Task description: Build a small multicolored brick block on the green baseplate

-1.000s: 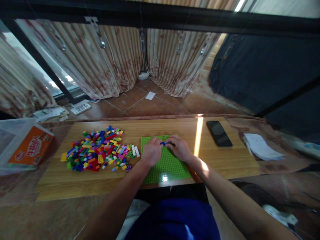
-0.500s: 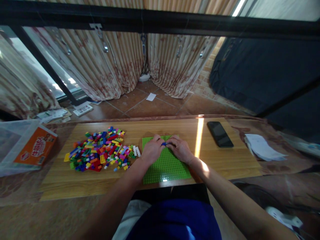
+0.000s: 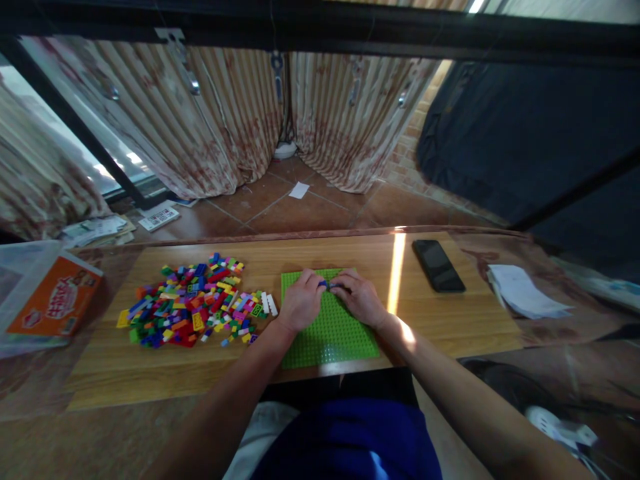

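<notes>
Over the upper part of a green studded baseplate (image 3: 333,333), my two hands meet fingertip to fingertip. My left hand (image 3: 302,301) pinches a small blue toy brick (image 3: 323,284), mostly covered by the fingers. Facing it, my right hand (image 3: 361,299) is closed, with a dark bluish brick (image 3: 333,285) at its fingertips. Whether these are two bricks or one joined piece, I cannot tell. Left of the baseplate spreads a heap of mixed coloured bricks (image 3: 193,303), with white bricks (image 3: 269,304) at its right edge.
A wooden board (image 3: 165,383) carries everything. To the right lies a black phone (image 3: 438,266), and beyond it white papers (image 3: 525,290). At far left stands a clear plastic box (image 3: 30,267) with an orange label. Patterned curtains (image 3: 230,127) hang behind.
The view has shifted slightly, so the scene sits a little further left and up. Both hands stay over the baseplate, with only small finger movement around the blue piece.
</notes>
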A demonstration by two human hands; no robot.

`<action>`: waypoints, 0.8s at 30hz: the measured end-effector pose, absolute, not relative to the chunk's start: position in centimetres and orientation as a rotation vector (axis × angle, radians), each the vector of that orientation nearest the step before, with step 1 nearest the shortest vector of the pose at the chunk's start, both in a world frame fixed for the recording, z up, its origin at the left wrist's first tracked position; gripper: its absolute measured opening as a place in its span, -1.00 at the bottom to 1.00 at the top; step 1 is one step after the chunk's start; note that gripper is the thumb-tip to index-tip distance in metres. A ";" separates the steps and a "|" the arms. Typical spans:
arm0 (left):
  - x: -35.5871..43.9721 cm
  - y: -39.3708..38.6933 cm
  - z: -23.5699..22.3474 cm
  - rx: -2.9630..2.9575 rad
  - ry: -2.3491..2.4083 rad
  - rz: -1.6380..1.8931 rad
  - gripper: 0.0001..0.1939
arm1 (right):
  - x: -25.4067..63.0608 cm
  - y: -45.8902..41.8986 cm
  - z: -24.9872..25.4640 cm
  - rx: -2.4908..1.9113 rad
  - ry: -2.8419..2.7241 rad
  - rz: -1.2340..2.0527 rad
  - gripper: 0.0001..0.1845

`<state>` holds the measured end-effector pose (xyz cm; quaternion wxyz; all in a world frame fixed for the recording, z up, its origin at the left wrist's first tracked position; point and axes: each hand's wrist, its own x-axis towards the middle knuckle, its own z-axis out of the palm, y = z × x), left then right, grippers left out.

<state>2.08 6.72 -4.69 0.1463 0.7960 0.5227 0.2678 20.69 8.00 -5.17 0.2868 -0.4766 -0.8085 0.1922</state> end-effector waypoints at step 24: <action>2.4 7.5 -5.1 2.045 1.686 0.802 -0.82 | 20.3 8.4 -4.5 -1.312 -2.482 0.300 -0.75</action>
